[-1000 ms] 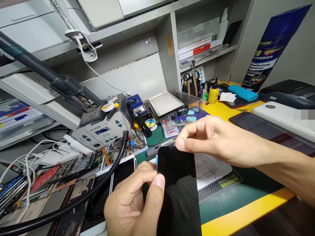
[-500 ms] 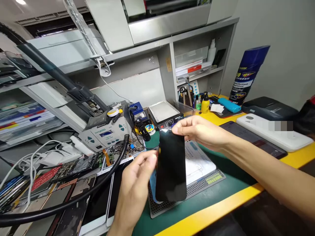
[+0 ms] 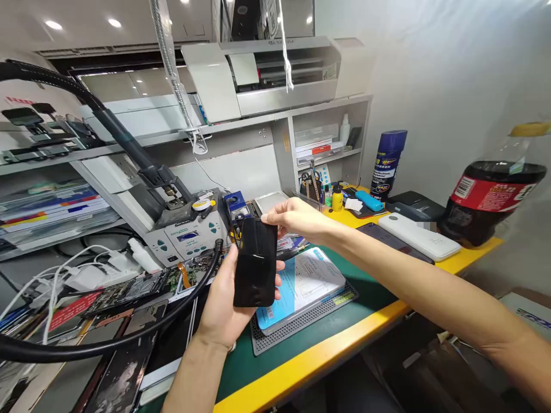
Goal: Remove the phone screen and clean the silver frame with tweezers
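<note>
A black phone (image 3: 255,281) with a glossy dark face is held up over the workbench, roughly upright. My left hand (image 3: 219,307) cradles it from behind, thumb along its left edge and fingertips curling round its right edge. At the top right corner, the fingers of my right hand (image 3: 288,218) are pinched together; whether a film is between them I cannot make out. Behind and below the phone lies a white and blue flat box (image 3: 318,275) on a grey perforated mat (image 3: 301,328).
A black hose (image 3: 172,321) curves across phone parts and circuit boards at left, before a grey rework station (image 3: 189,241). On the right stand a white phone (image 3: 417,236), a blue spray can (image 3: 387,166) and a cola bottle (image 3: 491,195). The bench has a yellow edge (image 3: 310,364).
My left hand has moved from beside the phone's left edge to underneath it and now grips it. My right hand stays at the top corner. The view has shifted, bringing the cola bottle in.
</note>
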A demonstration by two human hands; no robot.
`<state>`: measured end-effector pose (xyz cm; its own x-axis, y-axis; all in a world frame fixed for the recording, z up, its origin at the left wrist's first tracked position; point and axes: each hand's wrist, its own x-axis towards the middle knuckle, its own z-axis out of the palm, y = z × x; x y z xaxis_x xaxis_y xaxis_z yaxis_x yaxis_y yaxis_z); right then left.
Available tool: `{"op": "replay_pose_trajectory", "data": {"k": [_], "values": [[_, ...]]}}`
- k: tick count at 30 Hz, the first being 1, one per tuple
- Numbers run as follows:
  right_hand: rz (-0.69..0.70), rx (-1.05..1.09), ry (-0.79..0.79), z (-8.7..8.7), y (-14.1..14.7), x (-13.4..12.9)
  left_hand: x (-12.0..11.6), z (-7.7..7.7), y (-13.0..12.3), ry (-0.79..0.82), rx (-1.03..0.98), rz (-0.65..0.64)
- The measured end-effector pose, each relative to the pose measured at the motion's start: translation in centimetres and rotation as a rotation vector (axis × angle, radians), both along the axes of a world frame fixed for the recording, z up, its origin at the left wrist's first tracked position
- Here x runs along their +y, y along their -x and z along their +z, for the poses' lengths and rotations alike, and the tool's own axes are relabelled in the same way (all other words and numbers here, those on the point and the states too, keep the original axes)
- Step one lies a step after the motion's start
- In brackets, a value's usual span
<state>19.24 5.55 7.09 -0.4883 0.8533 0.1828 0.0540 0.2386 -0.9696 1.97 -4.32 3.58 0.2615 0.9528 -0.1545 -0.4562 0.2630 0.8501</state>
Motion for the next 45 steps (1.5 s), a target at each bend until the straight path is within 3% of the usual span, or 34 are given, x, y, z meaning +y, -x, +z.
{"op": "replay_pose_trajectory", "data": {"k": [5, 8, 12, 14, 21, 27, 36, 40, 45], "values": [[-0.138, -0.186, -0.167, 0.2, -2.0, 1.3, 0.2, 1.1, 0.8, -0.100, -0.008, 0.096], [-0.198, -0.399, -0.201, -0.9, -4.1, 3.3, 0.8, 2.9, 0.9, -0.167, -0.031, 0.141], [-0.157, -0.693, -0.210, -3.2, -5.5, 5.4, 1.8, 4.6, -0.1, -0.244, -0.054, 0.132], [-0.155, -0.813, -0.245, -4.4, -5.5, 6.0, 2.4, 4.4, -0.7, -0.257, -0.103, 0.121], [-0.172, -1.057, -0.480, -7.6, -5.9, 6.4, 4.3, 1.5, -0.7, -0.137, -0.201, 0.082], [-0.176, -1.040, -0.610, -7.3, -6.2, 6.1, 4.2, 0.9, -0.2, -0.086, -0.254, 0.085], [-0.181, -0.918, -0.540, -7.3, -6.5, 5.6, 3.2, 0.5, -0.3, -0.068, -0.305, 0.058], [-0.260, -0.783, -0.430, -6.9, -6.5, 5.5, 3.4, 0.5, -0.4, -0.076, -0.303, 0.055], [-0.278, -0.453, -0.149, -5.2, -6.2, 4.6, 3.4, 0.4, -0.6, -0.075, -0.303, 0.071]]}}
